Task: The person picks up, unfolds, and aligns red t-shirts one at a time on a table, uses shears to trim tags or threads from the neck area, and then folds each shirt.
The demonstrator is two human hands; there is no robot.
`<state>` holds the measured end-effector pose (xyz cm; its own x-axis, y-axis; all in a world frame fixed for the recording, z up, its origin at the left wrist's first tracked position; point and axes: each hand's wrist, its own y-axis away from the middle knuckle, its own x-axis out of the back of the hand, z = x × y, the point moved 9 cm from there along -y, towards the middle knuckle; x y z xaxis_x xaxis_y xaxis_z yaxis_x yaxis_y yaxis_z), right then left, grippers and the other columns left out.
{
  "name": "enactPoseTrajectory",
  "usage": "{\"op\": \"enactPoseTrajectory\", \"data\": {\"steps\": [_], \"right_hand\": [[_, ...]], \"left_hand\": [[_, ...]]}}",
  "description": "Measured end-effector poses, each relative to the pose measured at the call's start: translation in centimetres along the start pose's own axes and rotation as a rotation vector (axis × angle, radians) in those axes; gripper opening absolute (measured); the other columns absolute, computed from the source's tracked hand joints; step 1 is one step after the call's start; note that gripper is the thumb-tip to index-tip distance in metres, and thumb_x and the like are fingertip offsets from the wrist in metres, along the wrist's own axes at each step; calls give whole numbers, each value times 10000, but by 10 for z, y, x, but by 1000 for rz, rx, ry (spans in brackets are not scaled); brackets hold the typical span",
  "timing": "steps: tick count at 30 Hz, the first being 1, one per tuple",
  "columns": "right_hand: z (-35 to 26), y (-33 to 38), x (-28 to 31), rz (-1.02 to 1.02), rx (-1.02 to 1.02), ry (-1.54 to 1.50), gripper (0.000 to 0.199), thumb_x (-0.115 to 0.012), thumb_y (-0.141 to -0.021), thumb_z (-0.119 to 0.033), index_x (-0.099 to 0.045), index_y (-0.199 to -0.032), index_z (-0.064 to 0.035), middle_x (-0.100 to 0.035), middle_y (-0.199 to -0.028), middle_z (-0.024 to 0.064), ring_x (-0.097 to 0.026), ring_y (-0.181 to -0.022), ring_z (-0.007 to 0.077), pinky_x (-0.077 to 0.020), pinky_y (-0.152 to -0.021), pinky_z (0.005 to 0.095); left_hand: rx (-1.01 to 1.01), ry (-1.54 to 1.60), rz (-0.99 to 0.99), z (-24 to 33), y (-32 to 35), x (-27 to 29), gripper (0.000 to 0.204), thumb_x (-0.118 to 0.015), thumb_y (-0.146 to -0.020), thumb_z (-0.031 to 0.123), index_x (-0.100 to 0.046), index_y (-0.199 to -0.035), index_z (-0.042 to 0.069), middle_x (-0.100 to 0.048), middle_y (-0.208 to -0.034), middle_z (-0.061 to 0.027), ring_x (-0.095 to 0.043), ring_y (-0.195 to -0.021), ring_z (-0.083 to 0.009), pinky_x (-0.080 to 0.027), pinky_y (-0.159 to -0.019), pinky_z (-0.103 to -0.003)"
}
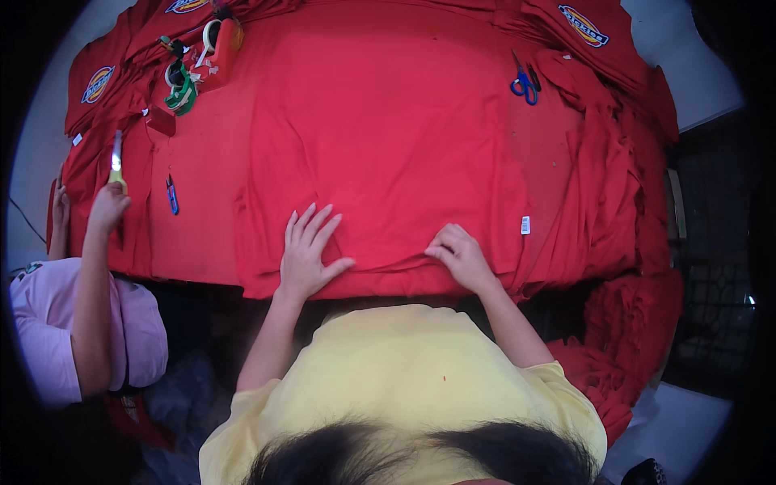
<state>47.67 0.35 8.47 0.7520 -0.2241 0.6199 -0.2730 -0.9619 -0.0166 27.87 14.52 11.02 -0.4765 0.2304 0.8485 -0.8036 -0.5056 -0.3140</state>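
A red shirt (380, 137) lies spread on the table in front of me, with a fold running along its near edge. My left hand (305, 257) rests palm down on the cloth, fingers stretched and thumb apart. To its right, my right hand (461, 255) has its fingers curled in a pinch on the shirt's near edge, at the end of the fold. A small white barcode tag (525, 225) is at the right side of the cloth.
Blue-handled scissors (525, 87) lie at the far right, blue thread snips (172, 195) at left. Tape dispensers (181, 90) stand far left. More red shirts (606, 186) are heaped rightward. At left, a co-worker's hand (109, 206) holds yellow-handled scissors (116, 166).
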Motion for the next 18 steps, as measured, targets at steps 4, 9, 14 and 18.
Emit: {"op": "enactPoseTrajectory", "data": {"steps": [4, 9, 14, 18], "right_hand": [[-25, -17, 72, 357, -35, -177, 106, -618, -843, -109, -588, -802, -17, -541, -767, 101, -550, -724, 249, -436, -665, 320], [-148, 5, 88, 635, 417, 73, 42, -612, -834, -12, -572, -842, -22, -556, -754, 105, -555, -657, 255, -443, -590, 318], [-155, -7, 41, 353, 123, -406, 123, -598, -838, -16, -567, -956, -6, -590, -803, 105, -585, -689, 238, -467, -612, 274], [-181, 0, -18, 31, 259, -157, 232, -560, -874, -60, -553, -1090, 25, -639, -907, 100, -615, -788, 206, -492, -717, 292]], "left_hand": [[-113, 27, -49, 3, 3, -14, 427, -694, -783, 288, -612, -1166, 120, -548, -1195, -81, -492, -1158, -278, -314, -1041, -481], [88, 271, 37, 1, -33, 16, 241, -648, -841, 210, -633, -1025, 55, -566, -1109, -123, -532, -1073, -304, -413, -923, -395], [-72, 58, 138, -8, -16, -2, 140, -623, -836, 126, -622, -940, 33, -581, -1084, -124, -549, -1010, -282, -451, -850, -364], [194, 285, 286, -31, 11, 24, 84, -585, -877, 99, -600, -890, 17, -608, -883, -106, -582, -798, -239, -455, -745, -309]]}}
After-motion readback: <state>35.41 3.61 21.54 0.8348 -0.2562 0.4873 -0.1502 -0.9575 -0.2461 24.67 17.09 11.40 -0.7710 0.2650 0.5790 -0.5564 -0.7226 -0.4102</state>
